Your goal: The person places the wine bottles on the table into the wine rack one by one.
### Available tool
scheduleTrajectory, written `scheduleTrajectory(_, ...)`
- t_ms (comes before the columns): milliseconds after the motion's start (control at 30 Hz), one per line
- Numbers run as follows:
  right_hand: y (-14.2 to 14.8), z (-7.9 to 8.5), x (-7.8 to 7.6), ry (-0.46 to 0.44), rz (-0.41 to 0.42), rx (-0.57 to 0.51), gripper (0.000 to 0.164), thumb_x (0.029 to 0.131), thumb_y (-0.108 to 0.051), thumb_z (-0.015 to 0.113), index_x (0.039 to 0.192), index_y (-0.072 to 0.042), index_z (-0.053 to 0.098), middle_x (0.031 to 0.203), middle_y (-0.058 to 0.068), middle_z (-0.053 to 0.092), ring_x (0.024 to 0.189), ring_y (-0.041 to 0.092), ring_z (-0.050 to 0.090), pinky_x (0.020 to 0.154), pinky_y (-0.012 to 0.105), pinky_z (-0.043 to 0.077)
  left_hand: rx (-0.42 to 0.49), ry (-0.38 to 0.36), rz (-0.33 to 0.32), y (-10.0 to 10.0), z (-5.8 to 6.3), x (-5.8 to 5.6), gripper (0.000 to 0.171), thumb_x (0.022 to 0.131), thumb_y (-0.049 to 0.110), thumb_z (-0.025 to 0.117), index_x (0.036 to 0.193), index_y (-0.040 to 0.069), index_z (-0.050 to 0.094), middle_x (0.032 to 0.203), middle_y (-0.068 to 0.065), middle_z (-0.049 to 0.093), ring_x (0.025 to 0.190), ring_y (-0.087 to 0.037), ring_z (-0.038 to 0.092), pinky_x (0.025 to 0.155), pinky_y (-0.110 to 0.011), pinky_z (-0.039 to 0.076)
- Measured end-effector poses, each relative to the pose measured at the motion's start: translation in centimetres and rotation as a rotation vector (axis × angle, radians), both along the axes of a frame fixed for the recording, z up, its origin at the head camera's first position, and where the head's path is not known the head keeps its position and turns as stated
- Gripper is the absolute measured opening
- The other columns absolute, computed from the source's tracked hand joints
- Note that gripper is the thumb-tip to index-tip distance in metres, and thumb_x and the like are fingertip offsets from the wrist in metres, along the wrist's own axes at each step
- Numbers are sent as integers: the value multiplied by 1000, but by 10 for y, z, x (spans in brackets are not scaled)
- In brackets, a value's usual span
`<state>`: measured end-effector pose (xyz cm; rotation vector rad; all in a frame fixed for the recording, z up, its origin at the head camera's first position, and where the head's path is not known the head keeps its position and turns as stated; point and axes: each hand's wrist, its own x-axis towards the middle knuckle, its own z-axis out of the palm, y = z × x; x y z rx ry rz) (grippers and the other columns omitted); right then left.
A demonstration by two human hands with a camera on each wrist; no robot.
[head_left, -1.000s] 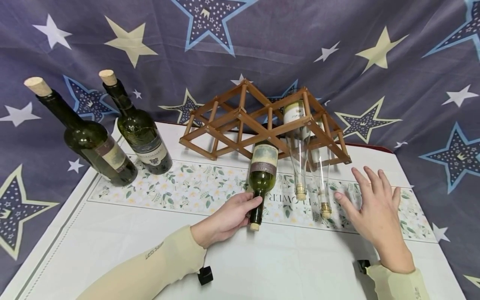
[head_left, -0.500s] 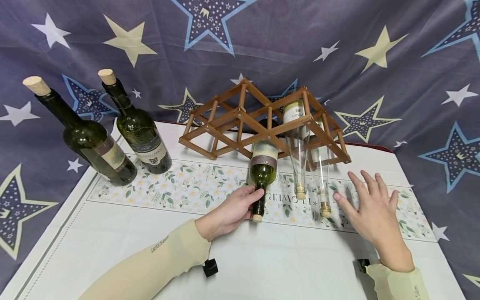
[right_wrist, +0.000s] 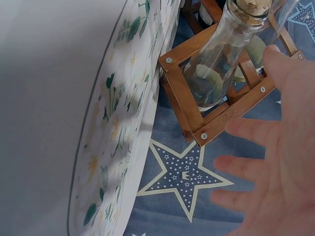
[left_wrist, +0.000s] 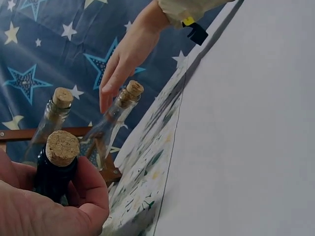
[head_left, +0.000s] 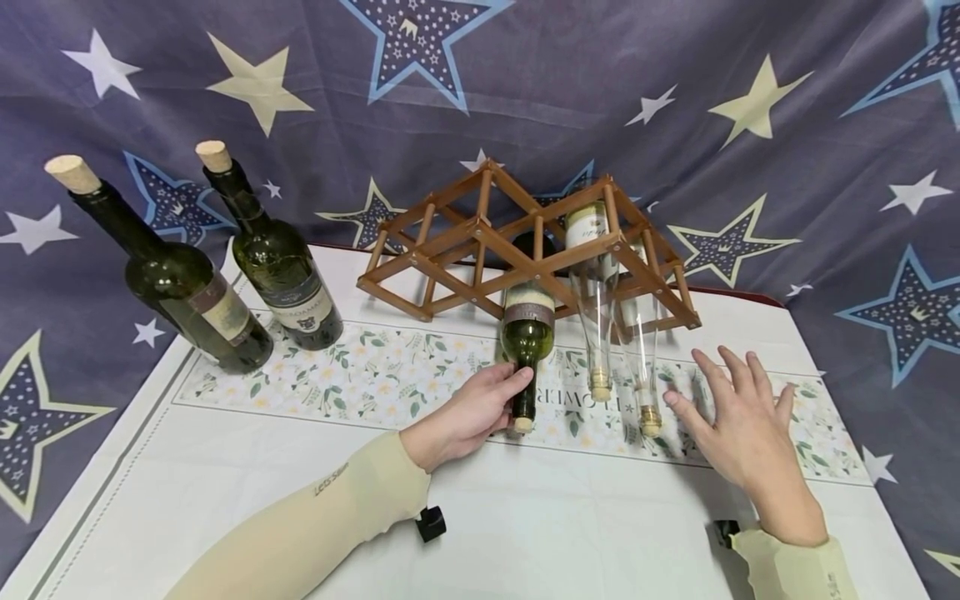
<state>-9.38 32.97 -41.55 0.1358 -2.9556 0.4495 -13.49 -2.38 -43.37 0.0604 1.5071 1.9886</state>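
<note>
My left hand (head_left: 468, 414) grips the dark neck of a green wine bottle (head_left: 527, 337) whose body lies inside a slot of the wooden wine rack (head_left: 480, 237). Its cork (left_wrist: 63, 147) points toward me, with fingers and thumb wrapped below it in the left wrist view. Two clear glass bottles, one (head_left: 597, 325) in a slot just right of the green one and another (head_left: 642, 358) farther right, rest in the rack with corked necks outward. My right hand (head_left: 742, 425) hovers with spread fingers beside the rightmost clear bottle, holding nothing.
Two corked dark green bottles, one (head_left: 198, 292) at the far left and one (head_left: 285, 279) beside it, stand upright on the table. A floral runner (head_left: 375, 375) crosses the white table (head_left: 600, 517). A starry cloth (head_left: 570, 67) hangs right behind the rack.
My left hand has pushed the green bottle deeper into the rack, moving away from me and slightly right. The right hand has stayed nearly still.
</note>
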Motion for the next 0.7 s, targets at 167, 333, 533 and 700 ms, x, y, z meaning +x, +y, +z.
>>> scheduleTrajectory(167, 0, 0, 0, -2, -3, 5, 77, 105, -59, 56, 166, -15, 36, 168, 28, 27, 158, 52, 4, 109, 87, -11, 7, 7, 2, 3, -1, -6, 52, 115, 29, 47, 150, -10, 45, 118, -15, 59, 92, -15, 60, 78, -28, 53)
scheduleTrajectory(333, 0, 0, 0, -3, -7, 5, 77, 105, -59, 57, 165, -15, 37, 168, 27, 27, 158, 52, 4, 108, 88, -10, 3, 15, 7, 4, 1, -10, 51, 116, 29, 46, 147, -11, 46, 107, -9, 58, 86, -13, 58, 74, -26, 51)
scheduleTrajectory(533, 0, 0, 0, 3, -8, 5, 77, 105, -59, 57, 165, -14, 38, 167, 27, 27, 158, 52, 4, 108, 88, -10, 31, -1, 22, 6, 1, -16, 49, 116, 27, 45, 145, -13, 45, 108, -10, 56, 83, -13, 58, 71, -25, 52)
scheduleTrajectory(700, 0, -1, 0, -1, -10, 9, 78, 105, -59, 57, 165, -14, 38, 167, 28, 27, 159, 52, 3, 109, 87, -11, 43, -17, 31, 8, 0, -20, 50, 116, 26, 44, 148, -13, 43, 121, -19, 56, 91, -16, 58, 73, -26, 54)
